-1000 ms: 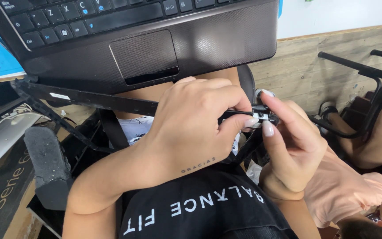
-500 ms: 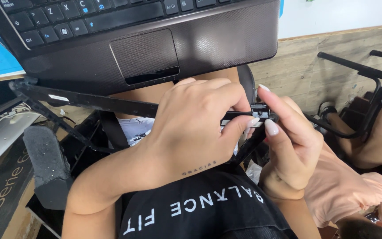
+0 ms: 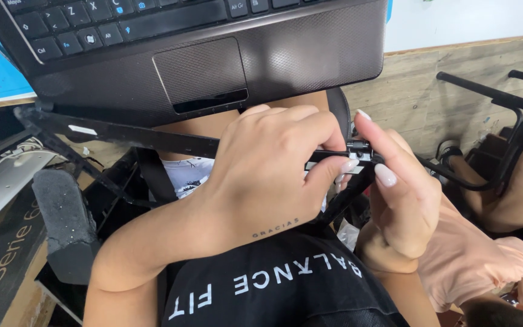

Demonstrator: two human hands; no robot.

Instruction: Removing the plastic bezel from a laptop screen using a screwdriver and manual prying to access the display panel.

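1. Right now your left hand [image 3: 267, 175] is closed over a thin black frame strip [image 3: 152, 138], thumb and forefinger pinching it right beside its metal hinge end [image 3: 358, 148].
2. Your right hand [image 3: 404, 200] meets it from the other side: thumb and forefinger are clamped on that hinge end, nails almost touching the left thumb. Both grips are tight, with no gap showing.
3. The strip runs away from the pinch to your left, below the front edge of the dark laptop [image 3: 213, 60], and ends at a corner out past your forearm. That long end hangs unsupported.
4. Risk: all the load sits at one small point. Twisting the hands against each other would likely bend or snap the thin plastic just beside the hinge.
5. Risk: the free end can swing. It sits close to the laptop edge and to the black stand parts [image 3: 116, 181] under your wrist, and a snag there would lever against the pinch.
6. Risk: the hinge end is small, and your long nails leave little pad contact. A slip would probably drop it into your lap, onto the black shirt [image 3: 273, 284].
7. I can't tell whether a screw or clip sits under your fingertips; your hands cover it.
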